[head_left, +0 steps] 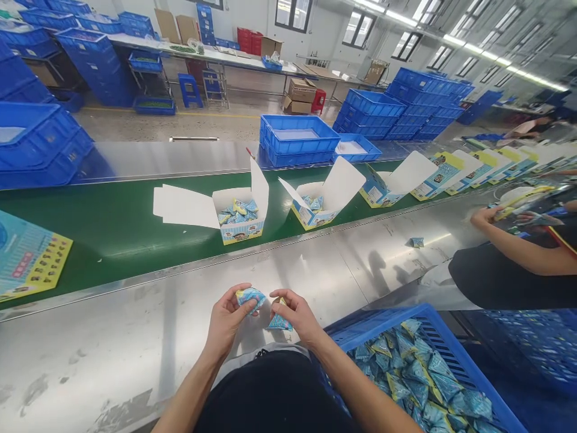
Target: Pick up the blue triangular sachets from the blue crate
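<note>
While both hands work above the steel bench (90, 367), a printed card (31, 255) lies on the green belt (126, 240) at far left, with an open carton (243, 231) of packets further along. The left hand (228, 322) pinches a small blue packet (250, 299) between thumb and fingers, its long side tilted up toward the right. The right hand (295, 316) closes on a second packet (280, 323), point down, just beside the first, though the fingers hide how firmly. Nearer the right hand, a blue crate (383, 322) is heaped with more packets (415, 379). At far right, a co-worker's hand (484, 216) is raised over the bench.
</note>
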`<state>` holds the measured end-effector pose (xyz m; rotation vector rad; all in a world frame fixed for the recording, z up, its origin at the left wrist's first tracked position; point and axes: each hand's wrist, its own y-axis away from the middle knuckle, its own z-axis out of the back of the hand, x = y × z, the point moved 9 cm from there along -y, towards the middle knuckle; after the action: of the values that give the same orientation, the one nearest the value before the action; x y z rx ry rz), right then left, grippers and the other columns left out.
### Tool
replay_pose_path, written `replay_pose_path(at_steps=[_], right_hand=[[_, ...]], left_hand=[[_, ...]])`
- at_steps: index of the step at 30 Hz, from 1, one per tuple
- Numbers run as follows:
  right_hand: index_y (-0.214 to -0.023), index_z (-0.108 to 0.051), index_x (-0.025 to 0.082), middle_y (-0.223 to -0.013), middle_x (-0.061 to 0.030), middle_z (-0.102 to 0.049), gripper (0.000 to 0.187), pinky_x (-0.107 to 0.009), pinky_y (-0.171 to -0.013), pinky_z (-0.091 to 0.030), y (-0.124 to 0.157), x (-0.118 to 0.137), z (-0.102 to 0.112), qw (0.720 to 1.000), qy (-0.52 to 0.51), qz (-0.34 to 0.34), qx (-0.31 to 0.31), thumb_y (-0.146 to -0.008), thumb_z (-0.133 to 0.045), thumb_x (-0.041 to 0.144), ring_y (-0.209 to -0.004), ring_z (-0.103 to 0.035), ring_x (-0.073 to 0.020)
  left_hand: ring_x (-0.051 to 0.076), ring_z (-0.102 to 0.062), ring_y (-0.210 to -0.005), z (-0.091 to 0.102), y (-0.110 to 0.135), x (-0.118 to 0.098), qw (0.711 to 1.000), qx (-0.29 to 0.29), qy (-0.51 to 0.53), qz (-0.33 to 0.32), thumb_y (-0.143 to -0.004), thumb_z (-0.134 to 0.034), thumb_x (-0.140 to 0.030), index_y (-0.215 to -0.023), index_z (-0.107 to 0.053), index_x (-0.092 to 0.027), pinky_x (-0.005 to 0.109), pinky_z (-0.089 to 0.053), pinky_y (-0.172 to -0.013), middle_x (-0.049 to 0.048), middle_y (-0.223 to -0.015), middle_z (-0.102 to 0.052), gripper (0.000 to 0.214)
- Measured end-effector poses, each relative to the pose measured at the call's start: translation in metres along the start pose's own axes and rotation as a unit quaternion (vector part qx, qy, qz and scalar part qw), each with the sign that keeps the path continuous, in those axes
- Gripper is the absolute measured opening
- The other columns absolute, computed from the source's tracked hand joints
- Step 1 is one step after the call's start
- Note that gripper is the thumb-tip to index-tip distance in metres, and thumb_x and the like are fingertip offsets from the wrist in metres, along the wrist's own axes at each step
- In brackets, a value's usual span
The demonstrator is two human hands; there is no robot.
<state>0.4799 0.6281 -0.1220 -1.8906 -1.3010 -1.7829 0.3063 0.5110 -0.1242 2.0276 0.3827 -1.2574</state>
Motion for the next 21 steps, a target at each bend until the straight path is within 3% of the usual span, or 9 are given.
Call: replay_pose_path(at_steps=[6,10,14,16,18,21], right_hand=[[-0.128,-0.078,0.026,-0.096,0.0023,-0.076,0.057,-0.038,-0.089,-0.057,0.000,0.004,0.009,0.999,-0.033,-0.001,0.014,-0.086,-0.099,0.059,-0.090,-0.076,-0.0212],[-0.139,-0.076,0.027,-0.100,0.0025,-0.078,0.067,-0.040,-0.095,-0.059,-0.003,0.003,0.014,0.999,-0.042,0.006,0.031,-0.086,-0.100,0.059,-0.093,-0.078,-0.0216],[-0.150,-0.075,0.030,-0.105,0.0013,-0.081,0.074,-0.039,-0.087,-0.061,-0.003,-0.003,0.019,0.995,-0.083,-0.025,0.047,-0.089,-0.098,0.066,-0.083,-0.076,-0.0199],[-0.146,-0.080,0.030,-0.109,-0.0001,-0.084,0.071,-0.039,-0.086,-0.062,-0.001,-0.010,0.021,0.989,-0.127,-0.063,0.050,-0.089,-0.097,0.068,-0.080,-0.076,-0.0192],[-0.134,-0.085,0.028,-0.107,-0.0013,-0.085,0.064,-0.038,-0.093,-0.063,-0.001,-0.017,0.027,0.981,-0.167,-0.088,0.049,-0.087,-0.100,0.067,-0.086,-0.078,-0.0202],[-0.112,-0.085,0.023,-0.097,-0.0031,-0.084,0.058,-0.037,-0.093,-0.063,-0.005,-0.020,0.048,0.981,-0.175,-0.073,0.027,-0.085,-0.099,0.072,-0.089,-0.076,-0.0207]], left_hand=[[0.019,-0.072,-0.069,-0.021,-0.005,0.003,0.999,0.007,-0.037,-0.004,-0.069,-0.112,-0.062,-0.122,-0.081,-0.020,0.034,-0.064,-0.064,0.0024,-0.092,-0.085,0.074],[0.018,-0.066,-0.064,-0.038,-0.007,0.006,0.996,0.021,-0.085,-0.010,-0.075,-0.104,-0.070,-0.117,-0.079,-0.023,0.033,-0.057,-0.063,-0.0011,-0.084,-0.080,0.068],[0.020,-0.060,-0.068,-0.061,0.000,0.008,0.981,0.041,-0.189,-0.027,-0.086,-0.092,-0.071,-0.117,-0.082,-0.027,0.032,-0.045,-0.064,-0.0026,-0.077,-0.073,0.055],[0.021,-0.057,-0.066,-0.074,0.005,0.008,0.964,0.056,-0.259,-0.034,-0.091,-0.090,-0.061,-0.131,-0.086,-0.030,0.032,-0.039,-0.067,-0.0036,-0.073,-0.070,0.050],[0.023,-0.056,-0.064,-0.088,0.009,0.008,0.945,0.077,-0.315,-0.034,-0.091,-0.091,-0.050,-0.152,-0.082,-0.032,0.034,-0.035,-0.070,-0.0034,-0.071,-0.072,0.064],[0.027,-0.063,-0.066,-0.108,0.014,0.010,0.923,0.133,-0.361,-0.024,-0.095,-0.086,-0.052,-0.183,-0.054,-0.029,0.035,-0.039,-0.072,-0.0009,-0.082,-0.078,0.096]])
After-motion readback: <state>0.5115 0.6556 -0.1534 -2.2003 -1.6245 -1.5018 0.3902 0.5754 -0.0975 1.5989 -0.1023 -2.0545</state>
